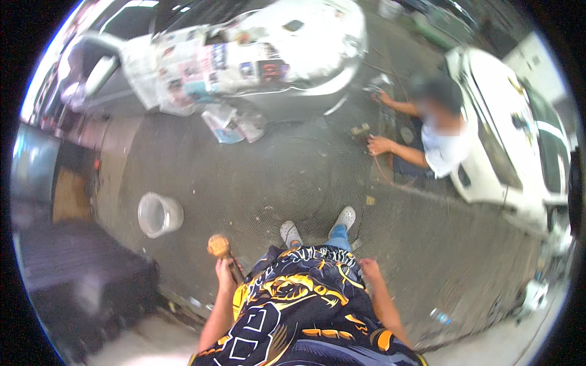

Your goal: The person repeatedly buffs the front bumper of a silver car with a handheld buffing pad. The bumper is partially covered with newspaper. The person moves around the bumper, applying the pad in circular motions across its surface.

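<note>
Tan-headed hand tool point(218, 246), lower frame left of centre, fingers of left hand point(225, 274) wrapped around it. Right hand point(370, 269) beside shirt point(308, 299); can't tell its grip. Tool probably stiff, lightish; hold by dark handle point(237, 272).

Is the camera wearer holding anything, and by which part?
Yes: the left grip holds a tan-headed tool by its dark handle; nothing shows in the right grip.

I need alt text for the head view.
A person's left hand grips a brown-handled object with a rounded tan head; the right hand is beside their patterned black shirt. Ahead are a silver car partly covered in newspaper and a white-shirted co-worker beside a white car.
</note>
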`<state>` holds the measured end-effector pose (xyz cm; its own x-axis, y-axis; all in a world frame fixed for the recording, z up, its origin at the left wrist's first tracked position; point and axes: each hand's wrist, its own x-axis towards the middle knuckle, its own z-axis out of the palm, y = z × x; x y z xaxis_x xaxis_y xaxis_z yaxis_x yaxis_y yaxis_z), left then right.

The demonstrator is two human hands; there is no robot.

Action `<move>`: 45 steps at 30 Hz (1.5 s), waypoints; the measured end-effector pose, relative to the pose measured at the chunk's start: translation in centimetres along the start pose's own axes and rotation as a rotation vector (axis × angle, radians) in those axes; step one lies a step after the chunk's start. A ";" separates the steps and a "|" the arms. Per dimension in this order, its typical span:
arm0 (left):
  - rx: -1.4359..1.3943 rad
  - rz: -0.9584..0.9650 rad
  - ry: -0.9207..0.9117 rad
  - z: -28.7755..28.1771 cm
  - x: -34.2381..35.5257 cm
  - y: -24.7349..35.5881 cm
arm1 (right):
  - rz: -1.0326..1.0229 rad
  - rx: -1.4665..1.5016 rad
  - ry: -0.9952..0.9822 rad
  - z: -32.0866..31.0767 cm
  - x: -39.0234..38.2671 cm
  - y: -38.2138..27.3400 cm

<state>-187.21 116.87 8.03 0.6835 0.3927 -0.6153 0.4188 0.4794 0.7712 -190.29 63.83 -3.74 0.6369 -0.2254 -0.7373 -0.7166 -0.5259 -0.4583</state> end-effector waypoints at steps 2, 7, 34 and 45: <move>0.021 -0.014 0.042 -0.1 -0.1 -0.2 | 0.073 0.122 -0.013 0.0 -0.2 0.5; 0.005 0.005 0.137 -0.4 0.0 -1.1 | -0.260 -0.049 0.052 0.6 1.9 6.0; -0.182 -0.150 0.443 -5.0 0.6 -6.2 | -0.145 -0.163 -0.133 -3.0 3.4 -9.4; -0.146 -0.210 0.338 -4.7 2.3 -4.0 | -0.064 -0.128 -0.039 -1.8 3.2 -2.2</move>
<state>-190.10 119.51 2.81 0.3477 0.4982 -0.7943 0.4226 0.6730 0.6070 -186.14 62.82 -4.22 0.6668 -0.1573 -0.7285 -0.6311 -0.6391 -0.4396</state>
